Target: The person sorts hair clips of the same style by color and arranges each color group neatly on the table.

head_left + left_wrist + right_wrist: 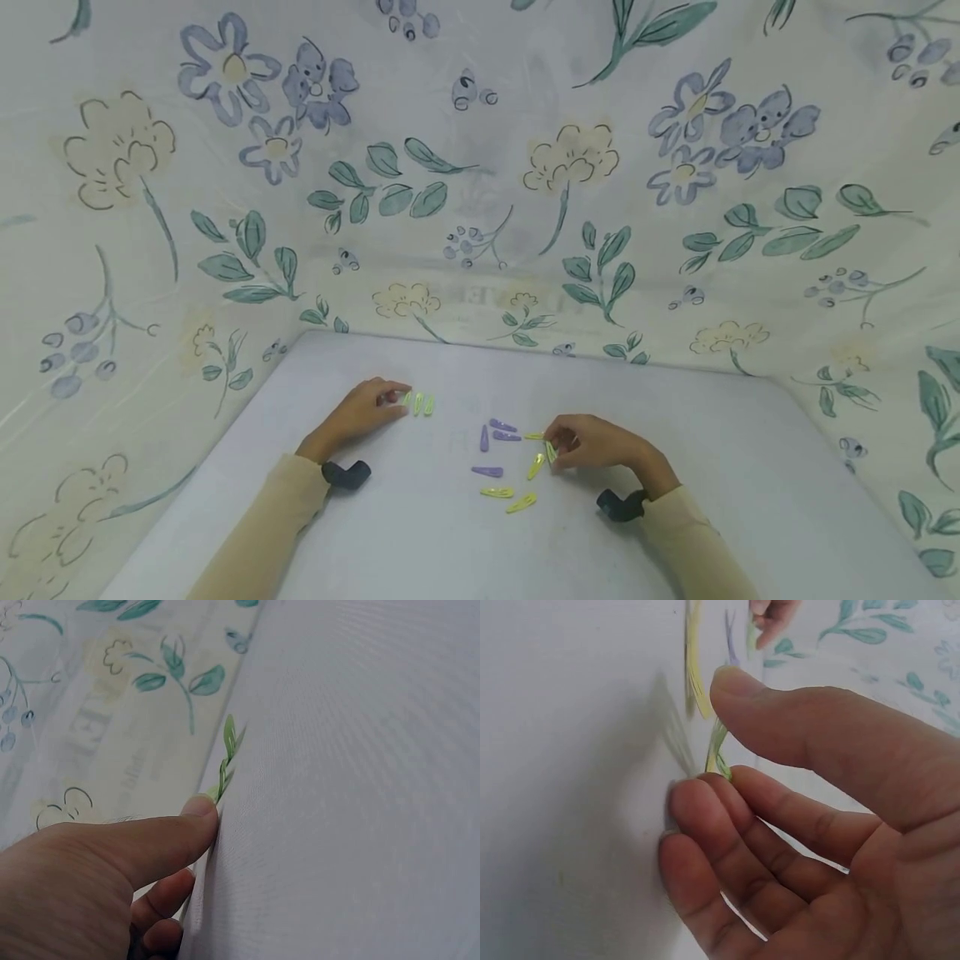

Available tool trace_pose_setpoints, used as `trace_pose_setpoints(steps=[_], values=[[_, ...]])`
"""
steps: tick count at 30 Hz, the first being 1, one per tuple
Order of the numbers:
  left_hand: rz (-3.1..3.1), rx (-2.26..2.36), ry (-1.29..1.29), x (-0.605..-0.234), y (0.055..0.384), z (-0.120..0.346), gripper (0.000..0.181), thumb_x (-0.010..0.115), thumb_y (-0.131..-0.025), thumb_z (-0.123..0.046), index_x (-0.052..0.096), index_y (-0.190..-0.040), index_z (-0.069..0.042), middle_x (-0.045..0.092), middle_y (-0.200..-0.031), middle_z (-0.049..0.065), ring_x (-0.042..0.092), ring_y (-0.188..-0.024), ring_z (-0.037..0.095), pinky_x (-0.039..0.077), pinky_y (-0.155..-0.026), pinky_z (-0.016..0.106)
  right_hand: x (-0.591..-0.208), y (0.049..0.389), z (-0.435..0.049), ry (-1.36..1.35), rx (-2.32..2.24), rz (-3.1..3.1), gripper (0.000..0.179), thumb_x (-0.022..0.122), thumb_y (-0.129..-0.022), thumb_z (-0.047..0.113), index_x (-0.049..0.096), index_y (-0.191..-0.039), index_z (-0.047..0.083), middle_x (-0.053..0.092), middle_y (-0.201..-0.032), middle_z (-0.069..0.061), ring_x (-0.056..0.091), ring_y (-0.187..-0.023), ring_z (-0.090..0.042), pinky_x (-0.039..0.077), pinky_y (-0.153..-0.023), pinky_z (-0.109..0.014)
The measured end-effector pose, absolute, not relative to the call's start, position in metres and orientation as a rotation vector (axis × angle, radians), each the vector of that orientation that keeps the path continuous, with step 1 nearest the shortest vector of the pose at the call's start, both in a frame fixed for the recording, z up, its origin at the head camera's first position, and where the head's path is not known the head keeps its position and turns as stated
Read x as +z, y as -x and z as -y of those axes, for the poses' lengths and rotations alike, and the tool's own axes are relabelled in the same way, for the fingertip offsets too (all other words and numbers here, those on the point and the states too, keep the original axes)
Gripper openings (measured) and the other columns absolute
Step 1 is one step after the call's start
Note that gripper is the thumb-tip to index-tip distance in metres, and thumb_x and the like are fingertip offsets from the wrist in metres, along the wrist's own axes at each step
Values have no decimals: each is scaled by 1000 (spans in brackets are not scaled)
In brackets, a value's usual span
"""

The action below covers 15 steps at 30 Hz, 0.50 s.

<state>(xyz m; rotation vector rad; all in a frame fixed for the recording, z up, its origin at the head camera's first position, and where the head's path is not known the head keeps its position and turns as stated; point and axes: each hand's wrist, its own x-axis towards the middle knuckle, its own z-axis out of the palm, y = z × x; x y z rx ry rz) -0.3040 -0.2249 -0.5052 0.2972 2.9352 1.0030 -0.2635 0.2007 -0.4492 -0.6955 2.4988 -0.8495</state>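
At the far left of the clips, my left hand (367, 410) pinches a light green hair clip (407, 399) between thumb and index finger, low at the table. Two more light green hair clips (423, 405) lie beside it in a short row. In the left wrist view the thumb covers most of the pinched clip, with a green hair clip (229, 736) beyond it. My right hand (596, 442) holds another green hair clip (551, 452) between its thumb and fingertips; the right wrist view shows this green clip (718, 746) partly hidden by the thumb.
Several purple hair clips (487, 472) and yellow hair clips (497, 492) lie scattered between the hands on the white table (420, 533). A flower-patterned sheet (480, 208) stands behind and at both sides. Each wrist wears a black camera (347, 475).
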Motion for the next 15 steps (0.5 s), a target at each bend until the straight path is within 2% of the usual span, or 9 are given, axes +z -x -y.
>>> trace_pose_setpoints(steps=[15], values=[[-2937,995,-293,-502,303,225,42,69,-92,-36,64,-132,-23,60,-104,-2,52,-96,19,45,-85,38,-446,265,-204,620,-831,-2573,39,83,-80,23,66,-113,13,63,-96,3,59,-89,-16,53,-76,-29]])
